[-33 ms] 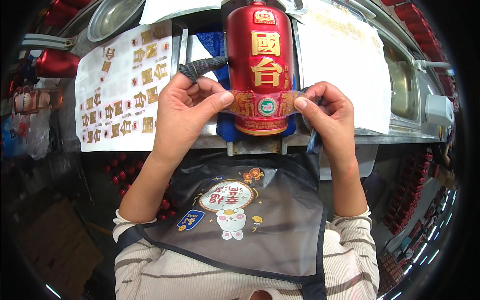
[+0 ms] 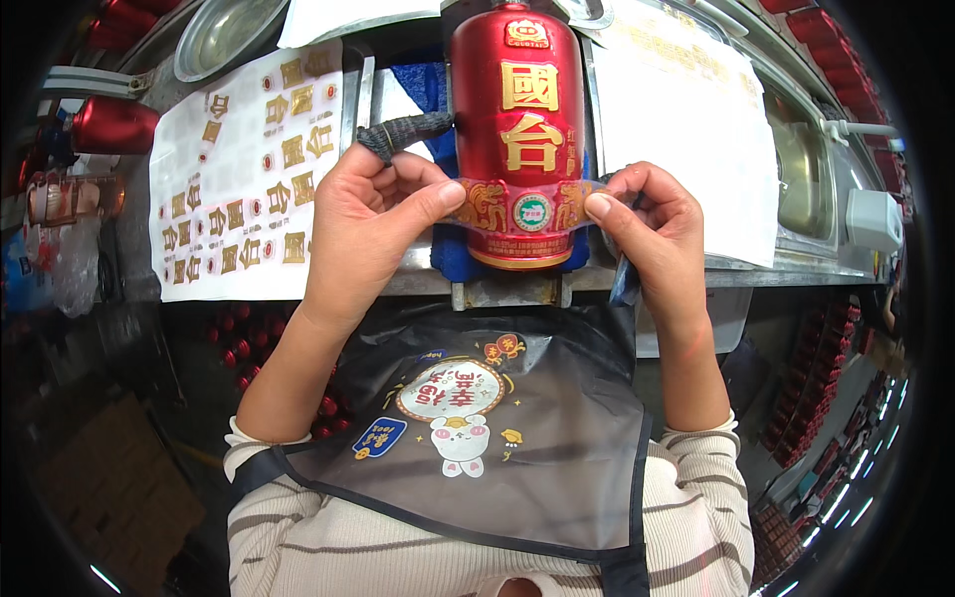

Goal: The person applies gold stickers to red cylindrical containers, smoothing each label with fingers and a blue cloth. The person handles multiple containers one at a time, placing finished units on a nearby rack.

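A shiny red bottle (image 2: pixel 514 119) with raised gold characters lies on a blue cloth (image 2: pixel 453 254) in front of me. Across its lower part stretches a clear decal strip (image 2: pixel 485 207) with gold patterns and a round green-and-white emblem. My left hand (image 2: pixel 373 214) pinches the strip's left end between thumb and fingers; a dark knit cover wraps its index finger. The strip's right end is pinched by my right hand (image 2: pixel 655 214). Below that palm hangs a dark blue strip-like item (image 2: pixel 625 284), mostly hidden. How much of the decal touches the bottle, I cannot tell.
To the left lies a white sheet (image 2: pixel 189 274) of gold character decals; another white sheet (image 2: pixel 686 149) covers the right side. A metal bowl (image 2: pixel 224 40) stands at the far left, near a red bottle (image 2: pixel 114 126). A metal basin (image 2: pixel 804 179) sits at right.
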`<state>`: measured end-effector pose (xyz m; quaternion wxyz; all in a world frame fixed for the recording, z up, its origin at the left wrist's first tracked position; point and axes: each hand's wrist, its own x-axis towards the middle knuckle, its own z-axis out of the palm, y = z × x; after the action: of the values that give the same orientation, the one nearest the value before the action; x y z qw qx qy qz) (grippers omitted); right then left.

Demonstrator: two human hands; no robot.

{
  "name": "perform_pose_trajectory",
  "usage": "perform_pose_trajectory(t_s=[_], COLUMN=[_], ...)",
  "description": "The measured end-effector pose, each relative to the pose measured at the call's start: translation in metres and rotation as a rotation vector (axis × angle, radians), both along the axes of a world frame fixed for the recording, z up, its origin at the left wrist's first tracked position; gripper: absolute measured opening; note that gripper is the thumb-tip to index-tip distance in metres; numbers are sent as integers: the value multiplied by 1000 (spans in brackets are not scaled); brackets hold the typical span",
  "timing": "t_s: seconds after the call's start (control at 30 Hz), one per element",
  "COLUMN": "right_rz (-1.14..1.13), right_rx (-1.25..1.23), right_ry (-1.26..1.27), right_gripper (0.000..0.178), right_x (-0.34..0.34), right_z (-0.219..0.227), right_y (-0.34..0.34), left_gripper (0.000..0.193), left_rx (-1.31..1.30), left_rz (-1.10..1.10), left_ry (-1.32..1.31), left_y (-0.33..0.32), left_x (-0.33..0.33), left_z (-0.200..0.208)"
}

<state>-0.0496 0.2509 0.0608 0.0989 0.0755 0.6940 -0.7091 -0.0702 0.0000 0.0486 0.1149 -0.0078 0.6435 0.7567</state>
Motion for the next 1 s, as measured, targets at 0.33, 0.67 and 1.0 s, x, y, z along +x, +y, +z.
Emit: perform_pose_trajectory(t_s=[0.33,0.67,1.0], right_rz=[-9,11,-253], right_rx=[-16,-18,304], right_ry=[1,0,204], right_gripper=[10,11,16], right_x=[1,-1,-3], right_z=[1,-4,-11], right_y=[-2,-1,-2], left_gripper=[19,20,53], left_rx=[-13,-23,-231], left_rz=[-6,2,13], left_ry=[10,3,195], left_y=[0,1,-6], left_x=[0,0,-4], left_z=[0,-3,-14])
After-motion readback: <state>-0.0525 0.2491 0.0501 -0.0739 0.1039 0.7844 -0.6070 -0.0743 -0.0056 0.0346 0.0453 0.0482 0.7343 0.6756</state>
